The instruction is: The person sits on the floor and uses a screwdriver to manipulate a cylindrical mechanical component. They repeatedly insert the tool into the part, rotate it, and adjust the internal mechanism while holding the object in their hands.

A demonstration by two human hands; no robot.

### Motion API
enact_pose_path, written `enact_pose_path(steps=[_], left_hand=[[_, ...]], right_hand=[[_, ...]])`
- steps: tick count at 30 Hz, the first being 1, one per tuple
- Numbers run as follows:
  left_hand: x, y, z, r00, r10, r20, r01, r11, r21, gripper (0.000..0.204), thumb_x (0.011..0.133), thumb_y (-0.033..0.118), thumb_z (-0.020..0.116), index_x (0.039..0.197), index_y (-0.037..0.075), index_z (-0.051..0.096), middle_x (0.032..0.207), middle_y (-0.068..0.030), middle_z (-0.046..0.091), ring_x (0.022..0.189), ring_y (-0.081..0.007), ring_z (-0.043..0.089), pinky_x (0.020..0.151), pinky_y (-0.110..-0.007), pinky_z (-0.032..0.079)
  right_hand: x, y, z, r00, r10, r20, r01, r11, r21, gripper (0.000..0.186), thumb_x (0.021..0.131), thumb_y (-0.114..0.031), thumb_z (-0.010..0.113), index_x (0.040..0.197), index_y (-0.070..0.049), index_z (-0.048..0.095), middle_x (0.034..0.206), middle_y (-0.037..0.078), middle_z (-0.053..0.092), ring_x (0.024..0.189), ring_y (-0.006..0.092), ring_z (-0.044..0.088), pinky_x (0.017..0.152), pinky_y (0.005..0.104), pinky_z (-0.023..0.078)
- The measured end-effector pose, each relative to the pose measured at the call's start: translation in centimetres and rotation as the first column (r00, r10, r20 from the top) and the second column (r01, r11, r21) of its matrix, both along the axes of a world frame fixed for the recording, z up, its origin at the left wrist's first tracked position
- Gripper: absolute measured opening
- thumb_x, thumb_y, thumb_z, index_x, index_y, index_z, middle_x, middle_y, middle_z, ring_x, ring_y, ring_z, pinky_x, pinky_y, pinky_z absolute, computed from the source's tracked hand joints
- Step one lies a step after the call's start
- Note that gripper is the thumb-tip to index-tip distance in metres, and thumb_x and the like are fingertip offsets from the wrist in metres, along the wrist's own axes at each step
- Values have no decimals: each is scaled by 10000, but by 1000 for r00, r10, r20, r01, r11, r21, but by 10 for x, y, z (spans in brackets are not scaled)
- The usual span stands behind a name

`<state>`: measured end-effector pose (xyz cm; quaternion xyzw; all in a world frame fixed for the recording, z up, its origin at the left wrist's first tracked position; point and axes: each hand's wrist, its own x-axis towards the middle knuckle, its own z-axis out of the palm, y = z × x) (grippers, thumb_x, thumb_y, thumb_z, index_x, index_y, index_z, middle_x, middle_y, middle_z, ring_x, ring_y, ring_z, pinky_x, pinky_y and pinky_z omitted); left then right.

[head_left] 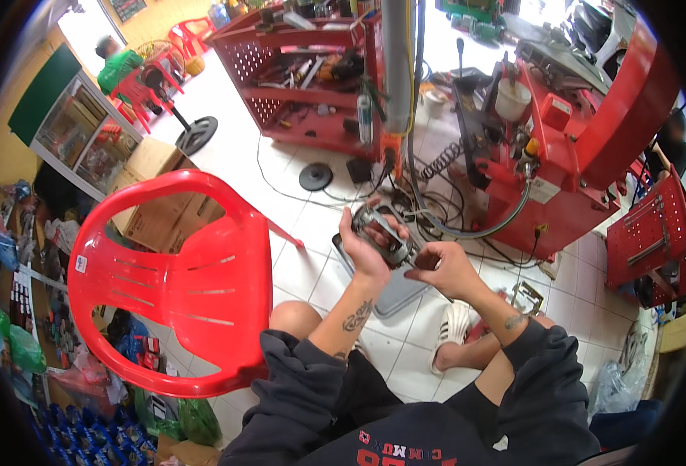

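Observation:
A grey metal part with an open, frame-like middle, much like a brake caliper bracket, is held up in front of my knees. My left hand is wrapped round it from the left, its fingers showing through and behind the frame. My right hand is closed at the part's lower right end, thumb and fingers pinched there; whatever small piece may be between them is hidden. Below the hands, a grey tray lies on the tiled floor, partly covered by my hands and left forearm.
A red plastic chair stands close on my left. Ahead is a red tool cart with tools on its shelves. A red machine with hoses stands at the right. Cables cross the floor. Another metal piece lies by my right knee.

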<state>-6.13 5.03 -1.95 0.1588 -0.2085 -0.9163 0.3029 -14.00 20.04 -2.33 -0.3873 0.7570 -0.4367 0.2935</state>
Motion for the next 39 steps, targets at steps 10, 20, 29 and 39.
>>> enact_pose_path(steps=[10,20,29,39], left_hand=[[-5,-3,-8,999,22,31,-20,999,-37,653,940,611,306,1183,36,499,665,-114,569,607,-284,550,625,-398,464],[-5,4,1,998,28,63,-28,1000,-1,637,957,585,264,1180,36,495,643,-119,576,583,-270,574,600,-366,478],[-6,4,3,998,9,63,-10,1000,9,657,947,618,269,1184,51,503,652,-105,571,588,-272,564,584,-352,460],[-5,2,0,999,-9,47,9,1000,-1,646,947,619,270,1196,67,493,651,-109,581,576,-281,572,565,-354,465]], right_hand=[[-10,4,-2,961,113,252,-119,993,7,307,830,-254,758,905,25,653,794,97,675,725,171,634,708,309,508],[-10,2,-9,923,221,315,-214,975,-57,357,844,-272,737,1027,15,626,881,112,684,790,190,637,756,321,507],[-12,3,-10,992,111,63,-110,994,-28,257,935,-236,619,997,7,672,850,84,702,798,174,647,731,317,507],[-13,4,-9,992,98,79,-100,995,28,459,831,-367,752,1156,-64,638,973,95,711,836,210,669,795,328,530]])
